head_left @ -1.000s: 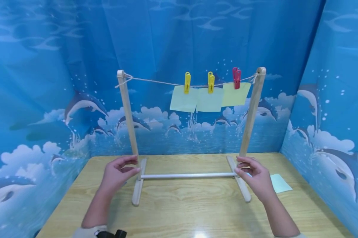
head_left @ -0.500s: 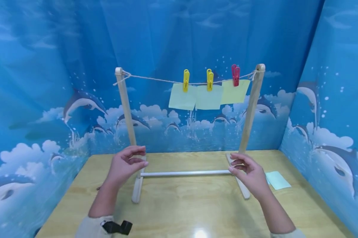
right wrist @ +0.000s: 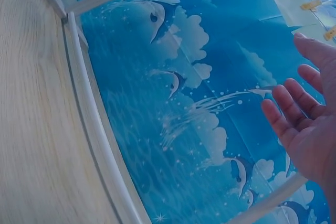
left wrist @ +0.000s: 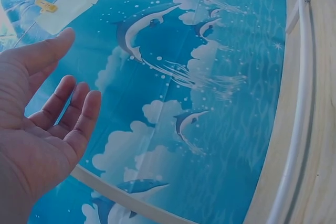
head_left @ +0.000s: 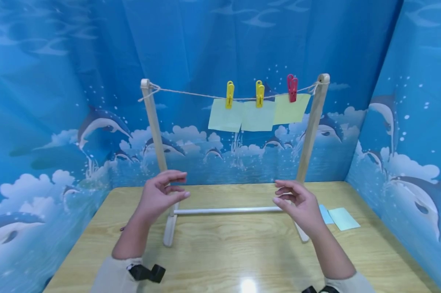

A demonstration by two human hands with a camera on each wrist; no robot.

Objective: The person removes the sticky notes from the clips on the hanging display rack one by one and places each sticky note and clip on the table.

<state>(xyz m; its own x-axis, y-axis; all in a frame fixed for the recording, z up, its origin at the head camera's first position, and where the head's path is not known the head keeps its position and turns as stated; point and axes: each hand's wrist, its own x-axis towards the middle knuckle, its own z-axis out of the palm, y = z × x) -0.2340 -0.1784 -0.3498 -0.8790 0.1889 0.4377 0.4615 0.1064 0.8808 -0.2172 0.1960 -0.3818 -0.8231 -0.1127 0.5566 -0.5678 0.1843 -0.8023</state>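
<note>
My left hand is raised in front of the rack's left wooden post, fingers loosely bent and nothing in them. Mirroring it, my right hand hangs before the right post, also holding nothing. A string runs between the post tops. On it, a yellow clothespin clips a pale green paper square, and a second yellow clothespin clips another pale square. Furthest right, a red clothespin holds a yellow-green square. Both wrist views show relaxed, spread fingers.
A white rod joins the rack's feet low over the wooden table. Beyond the right hand lie a blue paper square and a pale green one. A dolphin-print curtain encloses the back and sides.
Both hands have risen and moved inward, toward each other, still holding nothing. The hung papers and clothespins keep their places on the string; more of the blue square on the table now shows.
</note>
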